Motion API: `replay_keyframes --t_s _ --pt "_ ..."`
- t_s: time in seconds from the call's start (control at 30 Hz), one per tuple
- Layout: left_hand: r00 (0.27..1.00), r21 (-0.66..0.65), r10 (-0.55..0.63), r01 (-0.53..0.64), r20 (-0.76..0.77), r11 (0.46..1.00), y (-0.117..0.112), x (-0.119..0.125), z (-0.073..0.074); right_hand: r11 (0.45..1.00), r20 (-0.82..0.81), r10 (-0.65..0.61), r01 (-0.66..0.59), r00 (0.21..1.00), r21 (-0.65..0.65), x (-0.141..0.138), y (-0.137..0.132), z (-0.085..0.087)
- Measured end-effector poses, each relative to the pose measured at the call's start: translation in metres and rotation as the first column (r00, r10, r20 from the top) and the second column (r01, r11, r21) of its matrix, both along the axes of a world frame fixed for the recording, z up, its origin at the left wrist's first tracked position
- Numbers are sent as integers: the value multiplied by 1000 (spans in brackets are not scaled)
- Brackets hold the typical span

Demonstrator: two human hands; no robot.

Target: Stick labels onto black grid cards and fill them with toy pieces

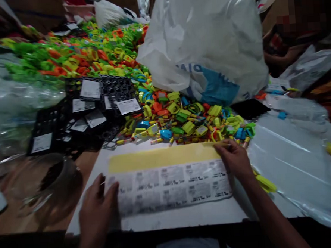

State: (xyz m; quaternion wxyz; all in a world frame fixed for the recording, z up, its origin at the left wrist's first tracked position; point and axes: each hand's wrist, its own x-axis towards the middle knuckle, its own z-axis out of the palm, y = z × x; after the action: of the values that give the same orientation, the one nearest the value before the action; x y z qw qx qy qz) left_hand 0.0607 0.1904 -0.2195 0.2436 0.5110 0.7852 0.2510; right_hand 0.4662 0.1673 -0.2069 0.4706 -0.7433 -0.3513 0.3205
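A sheet of printed labels (169, 187) with a bare yellow strip along its far edge lies across the middle, slightly blurred. My right hand (236, 159) pinches its far right corner between thumb and fingers. At the left edge, my left hand (99, 204) grips the sheet, its thumb along the printed side. Beneath is a white board (188, 218). Just beyond the sheet lies a heap of small plastic pieces (188, 128) in yellow, green, orange and blue, with thin coloured sticks among them.
A large white plastic bag (205, 35) stands behind the heap. Black perforated trays (115, 87) with white labels are stacked at left, near a clear round container (53, 179). Clear plastic bags (290, 150) lie at right. A person sits at the far right.
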Motion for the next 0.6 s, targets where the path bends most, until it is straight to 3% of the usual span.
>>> replay_keyframes --t_s 0.13,0.23,0.33,0.47,0.6 --pt "999 68 -29 26 39 997 5 30 1 997 122 -68 70 990 -14 13 3 -10" --pt "995 137 -8 -6 103 991 10 33 -1 991 238 -104 81 966 104 18 2 -21" --pt "973 129 66 -97 222 987 15 33 2 971 467 -187 91 865 220 19 -9 -30" --pt "942 17 115 -127 317 992 21 34 6 986 673 -166 100 721 137 16 -39 -40" --pt "933 -65 123 -107 339 992 27 35 4 994 745 -86 104 661 22 9 -62 -46"
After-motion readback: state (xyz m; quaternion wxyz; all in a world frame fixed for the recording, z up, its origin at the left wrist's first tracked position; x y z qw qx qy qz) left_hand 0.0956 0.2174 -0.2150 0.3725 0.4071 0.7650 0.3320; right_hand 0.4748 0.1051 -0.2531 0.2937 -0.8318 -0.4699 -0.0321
